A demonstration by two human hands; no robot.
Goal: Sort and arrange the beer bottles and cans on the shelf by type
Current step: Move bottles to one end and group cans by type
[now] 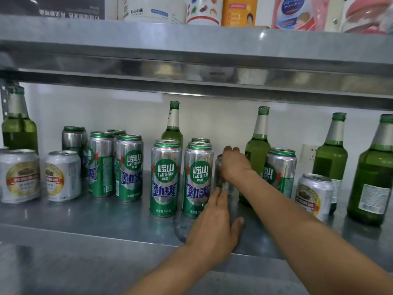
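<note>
My right hand (234, 165) grips the top of a tall can (221, 184), blurred, standing right of two tall green Laoshan cans (164, 177) (198, 179). My left hand (214, 222) reaches toward that can's base with straight fingers touching its lower side. More tall green cans (128, 167) stand in a group to the left, one more (280, 169) behind my right forearm. Short white-and-gold cans (61, 175) (20, 175) sit at the far left, another (313, 194) at the right. Green bottles (173, 124) (258, 141) (331, 154) (372, 177) (18, 124) stand along the back.
The steel shelf (85, 220) has a front lip just below my hands. An upper steel shelf (191, 52) hangs low over the bottle tops and carries tubs and packages (153, 9). A wall socket (308, 154) shows behind the right bottles.
</note>
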